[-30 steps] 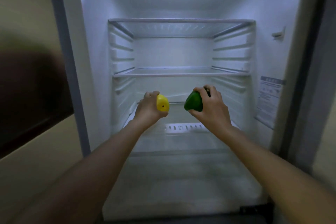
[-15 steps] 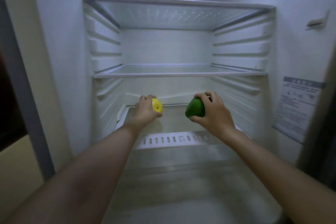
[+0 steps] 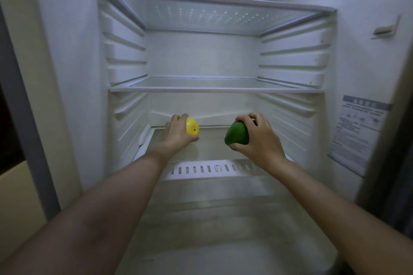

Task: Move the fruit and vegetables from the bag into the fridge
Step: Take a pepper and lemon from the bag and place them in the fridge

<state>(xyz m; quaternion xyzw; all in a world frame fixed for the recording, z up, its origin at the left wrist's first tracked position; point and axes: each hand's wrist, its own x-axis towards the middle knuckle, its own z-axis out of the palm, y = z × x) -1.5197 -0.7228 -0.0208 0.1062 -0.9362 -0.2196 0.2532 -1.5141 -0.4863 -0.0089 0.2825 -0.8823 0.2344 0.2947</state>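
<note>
Both my arms reach into the open fridge (image 3: 67,73). My left hand (image 3: 176,134) grips a yellow fruit (image 3: 192,126) with a small dark spot. My right hand (image 3: 259,138) grips a green pepper (image 3: 237,134). Both are held just above the lowest glass shelf (image 3: 212,147), the yellow fruit at its left, the pepper right of centre. The bag is out of view.
A middle glass shelf (image 3: 214,89) and a top glass shelf (image 3: 214,0) sit above my hands. A white slotted strip (image 3: 201,168) fronts the lowest shelf. Ribbed side walls flank the hands. A label (image 3: 357,134) is stuck on the right wall.
The view has moved closer into the fridge. Both hands have reached deeper, over the lowest shelf, still holding the yellow fruit and green pepper, and have spread slightly apart.
</note>
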